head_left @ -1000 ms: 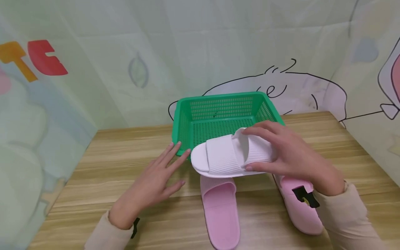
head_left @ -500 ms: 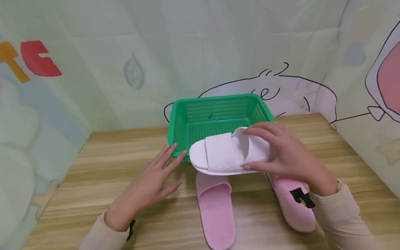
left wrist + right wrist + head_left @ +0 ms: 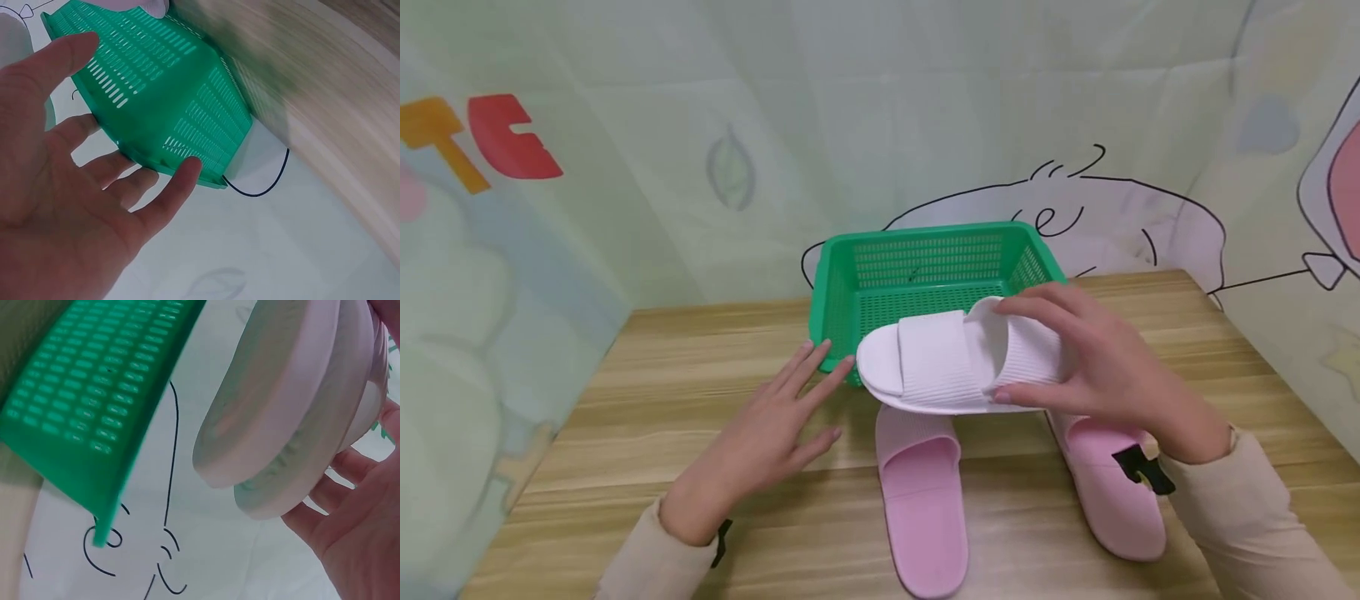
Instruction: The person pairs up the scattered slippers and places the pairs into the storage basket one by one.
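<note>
A pair of white slippers, nested into each other with ribbed straps, is held in the air by my right hand over the front of the green basket. The thumb and fingers grip the right end. Both soles show stacked in the right wrist view. My left hand has its fingers spread and straight at the basket's front left corner. In the left wrist view the fingertips lie at the basket rim. A pink slipper lies below the white pair, its toe end partly hidden.
Another pink slipper lies to the right, partly under my right wrist. The wooden table carries everything. A printed cloth hangs right behind the basket.
The view shifts slightly right to left and back. The white slippers are raised a little in my right hand; my left hand keeps its place at the basket.
</note>
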Motion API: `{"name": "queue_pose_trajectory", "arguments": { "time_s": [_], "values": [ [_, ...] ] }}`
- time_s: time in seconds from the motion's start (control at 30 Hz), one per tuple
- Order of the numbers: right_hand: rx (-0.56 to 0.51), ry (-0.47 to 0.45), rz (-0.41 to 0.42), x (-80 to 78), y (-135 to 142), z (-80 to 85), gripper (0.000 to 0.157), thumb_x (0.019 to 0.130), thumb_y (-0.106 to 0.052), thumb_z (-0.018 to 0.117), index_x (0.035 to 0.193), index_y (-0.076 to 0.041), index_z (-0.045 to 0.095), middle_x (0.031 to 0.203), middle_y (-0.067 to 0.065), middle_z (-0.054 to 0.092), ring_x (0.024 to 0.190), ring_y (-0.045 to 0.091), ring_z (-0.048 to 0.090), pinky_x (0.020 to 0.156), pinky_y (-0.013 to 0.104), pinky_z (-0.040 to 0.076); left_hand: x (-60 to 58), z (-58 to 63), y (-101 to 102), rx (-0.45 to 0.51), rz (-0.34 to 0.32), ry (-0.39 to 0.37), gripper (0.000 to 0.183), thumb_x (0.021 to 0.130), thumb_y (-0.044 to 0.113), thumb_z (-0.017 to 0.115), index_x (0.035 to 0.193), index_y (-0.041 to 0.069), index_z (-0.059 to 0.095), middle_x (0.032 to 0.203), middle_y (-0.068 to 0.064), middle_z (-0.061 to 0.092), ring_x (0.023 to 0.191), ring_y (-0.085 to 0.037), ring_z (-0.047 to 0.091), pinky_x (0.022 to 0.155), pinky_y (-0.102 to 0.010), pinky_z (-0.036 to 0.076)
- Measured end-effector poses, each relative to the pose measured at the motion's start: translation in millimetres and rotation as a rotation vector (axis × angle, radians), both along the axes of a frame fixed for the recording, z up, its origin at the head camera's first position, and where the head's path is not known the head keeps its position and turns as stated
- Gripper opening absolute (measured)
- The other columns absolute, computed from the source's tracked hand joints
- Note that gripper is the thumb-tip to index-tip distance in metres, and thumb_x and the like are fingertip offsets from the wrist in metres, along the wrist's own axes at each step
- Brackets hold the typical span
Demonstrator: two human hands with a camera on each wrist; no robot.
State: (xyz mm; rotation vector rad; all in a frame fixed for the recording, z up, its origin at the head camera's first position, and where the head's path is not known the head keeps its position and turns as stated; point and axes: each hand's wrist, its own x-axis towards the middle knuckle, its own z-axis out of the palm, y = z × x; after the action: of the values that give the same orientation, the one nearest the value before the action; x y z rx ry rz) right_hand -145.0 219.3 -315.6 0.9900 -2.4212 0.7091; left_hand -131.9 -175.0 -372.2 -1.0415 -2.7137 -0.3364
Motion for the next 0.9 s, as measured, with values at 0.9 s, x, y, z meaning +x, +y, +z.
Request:
{"name": "queue_pose_trajectory", "arguments": {
  "time_s": [0.9],
  "values": [
    [-0.006,-0.019,-0.017,-54.0,2,38.4,0.079,0.071,-0.032,0.099,0.141,-0.021,0.065,0.121,0.003,0.065,0.105,0.019,0.057,0.080,0.043,0.050,2.2,6.4,4,-0.029,0.042,-0.036,0.071,0.101,0.026,0.073,0.164,0.015,0.042,0.166,-0.023,0.038,0.156,-0.047,0.033,0.108,-0.066,0.048]
  ]
}}
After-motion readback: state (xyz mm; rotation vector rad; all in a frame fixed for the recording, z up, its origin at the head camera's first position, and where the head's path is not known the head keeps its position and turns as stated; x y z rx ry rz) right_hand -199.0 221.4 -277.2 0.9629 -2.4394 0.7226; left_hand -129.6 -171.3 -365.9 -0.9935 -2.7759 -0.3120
